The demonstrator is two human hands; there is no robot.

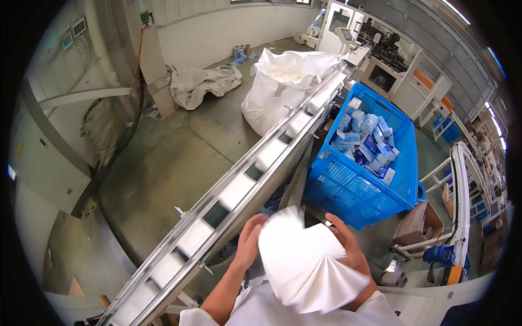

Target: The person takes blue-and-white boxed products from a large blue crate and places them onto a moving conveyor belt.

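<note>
In front of my body is a thick stack of white paper tissues (pixel 296 255), bent and fanned out into pleats at its lower right. My right hand (pixel 350 250) grips its right side, thumb toward the top and the palm partly covered by the sheets. At the left edge my left hand (pixel 250 242) is closed against the paper, its fingertips partly hidden and slightly blurred. Just left of my hands a narrow conveyor (pixel 217 209) runs diagonally, carrying similar white tissue stacks (pixel 198 236) with gaps between them.
Right of the conveyor stands a blue crate (pixel 359 190) holding several blue-and-white packs (pixel 367 138). A large white sack (pixel 261 103) stands beyond the conveyor. Machinery (pixel 383 70) is at the far end. A cardboard box (pixel 416 225) and a curved white conveyor (pixel 462 185) are at the right.
</note>
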